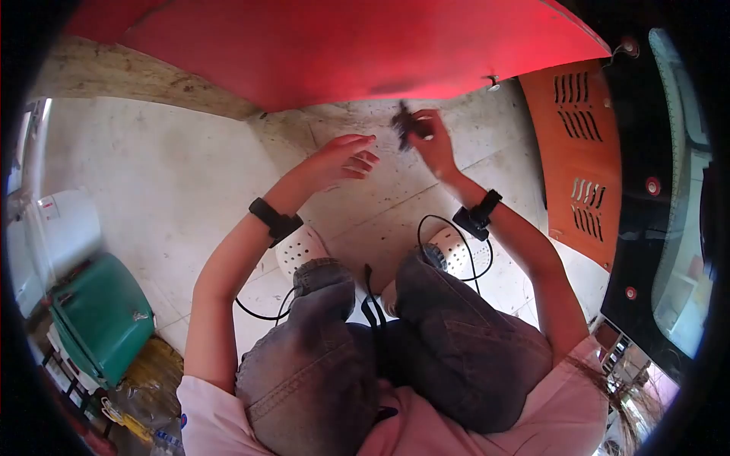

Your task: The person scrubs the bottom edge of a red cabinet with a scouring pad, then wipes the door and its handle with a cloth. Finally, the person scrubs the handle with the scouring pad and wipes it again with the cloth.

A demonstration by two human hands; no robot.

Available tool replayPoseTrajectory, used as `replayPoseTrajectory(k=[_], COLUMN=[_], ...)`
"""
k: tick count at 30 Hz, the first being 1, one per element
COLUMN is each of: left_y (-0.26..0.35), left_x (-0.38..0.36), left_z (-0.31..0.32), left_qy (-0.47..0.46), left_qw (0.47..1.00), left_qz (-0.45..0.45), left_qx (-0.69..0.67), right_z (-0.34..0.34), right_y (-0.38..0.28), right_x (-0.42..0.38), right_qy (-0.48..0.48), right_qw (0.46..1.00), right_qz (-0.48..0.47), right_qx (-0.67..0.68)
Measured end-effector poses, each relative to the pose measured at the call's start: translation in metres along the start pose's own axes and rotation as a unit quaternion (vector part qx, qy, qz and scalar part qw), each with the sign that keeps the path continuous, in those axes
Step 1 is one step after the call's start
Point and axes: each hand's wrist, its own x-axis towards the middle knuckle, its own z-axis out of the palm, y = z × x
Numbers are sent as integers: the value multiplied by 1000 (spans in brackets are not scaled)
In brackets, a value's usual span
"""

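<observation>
My right hand pinches a dark, ragged clump, blurred at its edges; its kind I cannot make out. It is held over the pale tiled floor, just in front of the red panel's lower edge. My left hand hovers to the left with fingers loosely stretched and apart, holding nothing. Each wrist wears a black strap with a small device, and a black cable loops beside my left leg.
I squat between an orange vented panel on the right and a green bin-like container on the left. My perforated white shoes rest on the floor. A wooden board runs under the red panel, and plastic bags lie lower left.
</observation>
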Motion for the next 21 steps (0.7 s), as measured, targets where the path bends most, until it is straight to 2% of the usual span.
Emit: replayPoseTrajectory(k=[1,3,5,6,8,11,13,15,19,20,21], left_y=[0,1,1,0,-5,-2,2,2,5,6,6], left_x=[2,3,2,2,5,0,2,7,6,4,4], left_z=[-3,-9,-15,-21,-31,-23,-20,-21,-30,-31,-34], left_qy=[16,41,63,66,70,180,228,246,200,185,176], left_qw=[1000,999,998,998,997,981,968,958,952,952,955], left_qz=[5,14,18,20,20,71,106,143,189,190,190], left_qx=[4,6,5,2,-4,11,-5,-43,-135,-150,-145], right_z=[-10,-29,-47,-52,-41,2,31,44,17,3,-15], right_y=[19,29,25,24,14,-36,-65,-67,-40,-24,-34], right_x=[9,25,36,39,36,32,30,35,41,46,48], right_qy=[56,239,332,333,271,160,119,143,195,262,312], right_qw=[998,968,938,939,961,974,974,980,969,961,942], right_qz=[19,67,75,68,20,-95,-98,-73,-13,-6,68], right_qx=[18,45,67,46,57,126,164,118,153,93,107])
